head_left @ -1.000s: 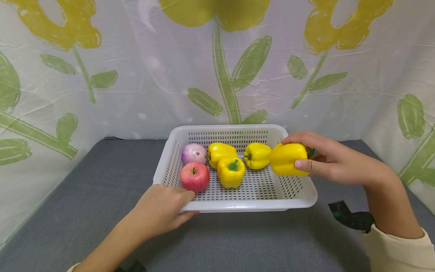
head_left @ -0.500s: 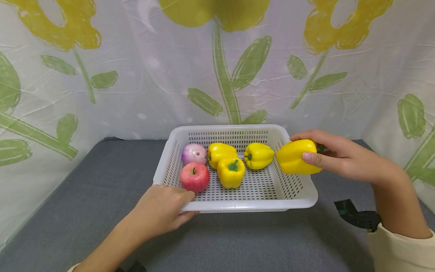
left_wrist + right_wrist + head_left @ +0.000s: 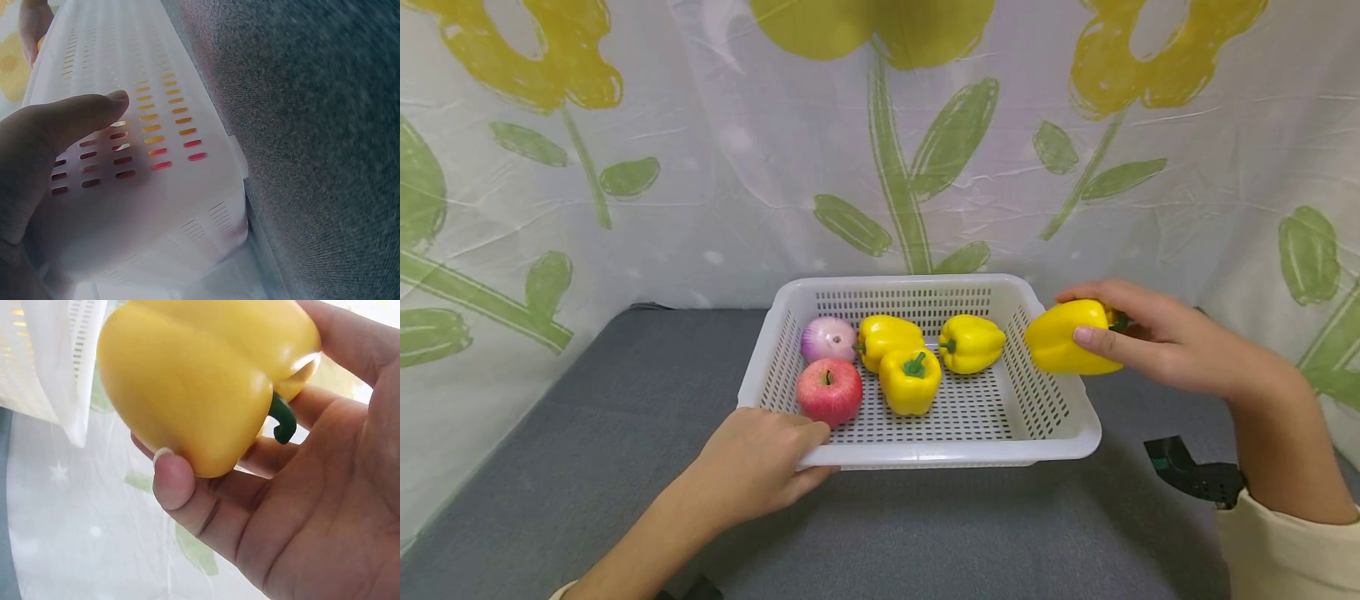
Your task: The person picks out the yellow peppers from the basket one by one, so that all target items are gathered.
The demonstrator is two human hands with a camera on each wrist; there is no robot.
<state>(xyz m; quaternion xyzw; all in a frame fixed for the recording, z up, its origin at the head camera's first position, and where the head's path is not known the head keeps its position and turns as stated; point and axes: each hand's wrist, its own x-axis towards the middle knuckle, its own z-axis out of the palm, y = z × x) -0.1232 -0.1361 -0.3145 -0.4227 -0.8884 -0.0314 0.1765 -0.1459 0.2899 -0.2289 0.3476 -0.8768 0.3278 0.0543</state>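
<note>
My right hand (image 3: 1172, 337) holds a yellow bell pepper (image 3: 1070, 337) over the right rim of a white perforated basket (image 3: 917, 454). In the right wrist view the thumb and fingers wrap the bell pepper (image 3: 187, 381), its green stem towards the palm. My left hand (image 3: 767, 454) grips the basket's front left rim, and in the left wrist view its thumb (image 3: 94, 115) presses on the basket's outer wall. Inside the basket lie a red apple (image 3: 829, 390), a purple onion (image 3: 829, 339) behind it, and three more yellow bell peppers (image 3: 972, 344).
The basket stands on a grey cloth-covered table (image 3: 625, 417). Behind and at both sides hangs a white curtain (image 3: 737, 208) with yellow flowers and green leaves. A black strap (image 3: 1195, 479) sits at the right wrist by a cream sleeve (image 3: 1285, 542).
My right hand has carried its bell pepper to the right and slightly up, from over the basket's right side to its rim. My left hand and the basket have stayed put.
</note>
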